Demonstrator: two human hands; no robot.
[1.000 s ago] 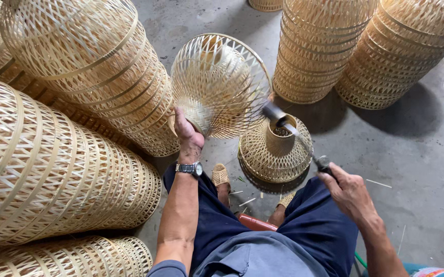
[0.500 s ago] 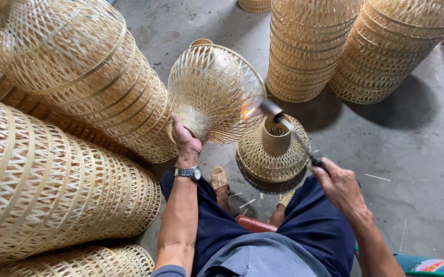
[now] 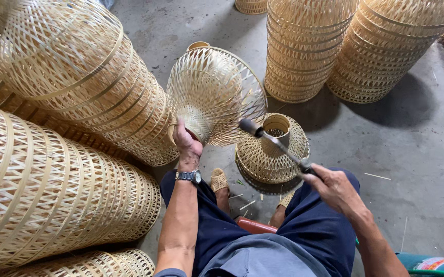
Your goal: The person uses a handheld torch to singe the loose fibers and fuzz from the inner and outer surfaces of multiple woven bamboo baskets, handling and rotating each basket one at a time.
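Meanwhile, left hand (image 3: 187,146) grips round openwork bamboo shade (image 3: 214,95); right hand (image 3: 335,187) metal torch (image 3: 273,141).

The left hand's (image 3: 187,146) fingers are hidden behind the rim of the woven bamboo lampshade (image 3: 214,95) it grips. The tall stacks of woven bamboo shades (image 3: 309,46) at the far right run off the top edge, and the large woven bamboo baskets (image 3: 42,190) at the near left are cut by the left edge. The grip of the dark metal torch wand (image 3: 276,143) disappears inside the right hand (image 3: 335,187), and the green container (image 3: 432,265) at the near right is cut by the bottom edge.
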